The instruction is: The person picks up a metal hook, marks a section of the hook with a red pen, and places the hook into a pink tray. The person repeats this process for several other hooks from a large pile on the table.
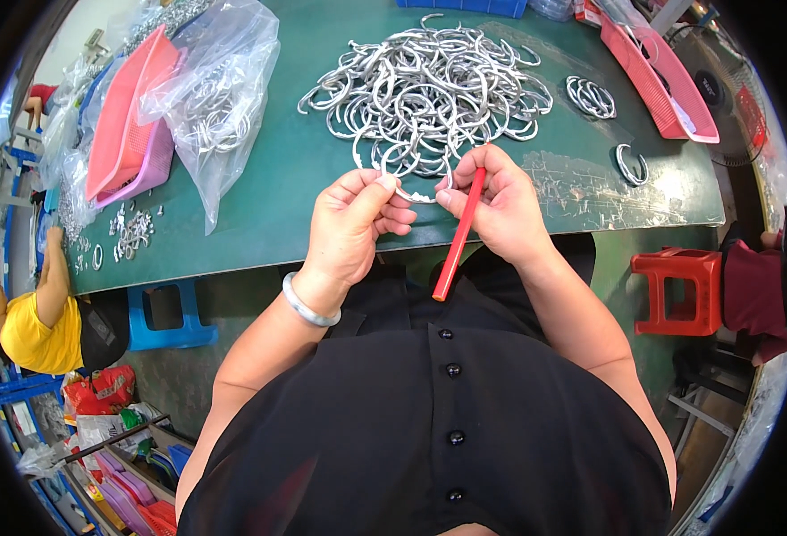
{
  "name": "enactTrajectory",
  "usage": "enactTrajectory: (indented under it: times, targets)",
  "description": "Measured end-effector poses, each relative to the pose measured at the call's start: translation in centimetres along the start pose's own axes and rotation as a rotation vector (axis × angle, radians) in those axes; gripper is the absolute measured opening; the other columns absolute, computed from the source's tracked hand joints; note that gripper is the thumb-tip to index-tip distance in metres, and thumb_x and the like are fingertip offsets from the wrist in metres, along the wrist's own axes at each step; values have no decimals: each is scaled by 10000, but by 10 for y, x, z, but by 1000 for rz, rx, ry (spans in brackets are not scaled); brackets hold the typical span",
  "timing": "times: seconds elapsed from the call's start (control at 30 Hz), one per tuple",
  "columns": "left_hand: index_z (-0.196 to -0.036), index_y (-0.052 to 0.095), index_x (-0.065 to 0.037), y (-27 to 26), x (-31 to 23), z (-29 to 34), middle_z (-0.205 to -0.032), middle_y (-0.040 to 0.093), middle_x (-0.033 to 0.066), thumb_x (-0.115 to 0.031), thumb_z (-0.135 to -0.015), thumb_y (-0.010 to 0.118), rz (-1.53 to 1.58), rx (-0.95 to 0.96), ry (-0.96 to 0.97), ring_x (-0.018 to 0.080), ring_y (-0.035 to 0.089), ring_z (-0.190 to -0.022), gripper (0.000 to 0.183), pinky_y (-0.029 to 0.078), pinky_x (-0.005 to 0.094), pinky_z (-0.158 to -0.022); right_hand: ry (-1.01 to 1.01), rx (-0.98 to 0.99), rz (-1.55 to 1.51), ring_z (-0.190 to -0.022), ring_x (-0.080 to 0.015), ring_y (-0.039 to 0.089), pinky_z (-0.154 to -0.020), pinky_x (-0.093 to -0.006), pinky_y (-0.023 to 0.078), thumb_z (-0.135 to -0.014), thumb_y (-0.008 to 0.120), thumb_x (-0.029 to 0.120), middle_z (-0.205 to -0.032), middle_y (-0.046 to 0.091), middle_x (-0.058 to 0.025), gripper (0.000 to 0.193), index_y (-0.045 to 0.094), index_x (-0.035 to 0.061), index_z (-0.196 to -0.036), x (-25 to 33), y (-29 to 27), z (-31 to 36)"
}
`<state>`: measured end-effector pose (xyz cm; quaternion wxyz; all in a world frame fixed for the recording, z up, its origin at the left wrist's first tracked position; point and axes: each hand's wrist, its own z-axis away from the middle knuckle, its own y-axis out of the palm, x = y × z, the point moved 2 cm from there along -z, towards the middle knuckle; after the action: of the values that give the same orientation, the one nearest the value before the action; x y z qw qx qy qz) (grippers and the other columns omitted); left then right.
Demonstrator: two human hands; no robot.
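Note:
Between my two hands is an open silvery metal ring (421, 198) with whitish bits along its lower curve. My left hand (357, 214) pinches its left side between thumb and fingers. On the other side, my right hand (492, 201) has thumb and fingertips at the ring's right end. A red pencil (461, 234) is also held in that hand, slanting down toward my lap. Just beyond my fingers lies a large heap of similar open metal rings (429, 89). A pale bangle (308, 302) circles my left wrist.
The green table (277, 232) carries a clear plastic bag (223, 116) with rings, pink baskets (134, 125), small loose metal parts (132, 234), a few rings (590, 96), a single ring (631, 166) and another pink basket (657, 80). Stools, blue (170, 314) and red (679, 290), flank me; a person in yellow (45, 330) sits left.

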<state>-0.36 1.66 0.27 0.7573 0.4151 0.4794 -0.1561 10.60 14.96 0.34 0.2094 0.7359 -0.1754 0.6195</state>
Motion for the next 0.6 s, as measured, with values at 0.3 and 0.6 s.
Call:
enactTrajectory:
  times: [0.3, 0.6]
  targets:
    - [-870, 563, -13, 1, 0, 0, -729, 607, 79, -130, -864, 514, -9, 13, 4, 144, 611, -614, 126, 498, 236, -544, 37, -37, 92, -658, -40, 467, -565, -195, 423, -734, 618, -37, -750, 474, 1, 213, 443, 39, -831, 2, 1, 1]
    - [-880, 553, -10, -4, 4, -6, -745, 599, 68, -121, -867, 498, 29, 10, 9, 131, 591, -613, 125, 496, 236, -568, -275, 18, 134, -702, -97, 548, -642, -233, 453, -749, 588, -40, -778, 548, -40, 161, 476, 26, -843, 13, 7, 8]
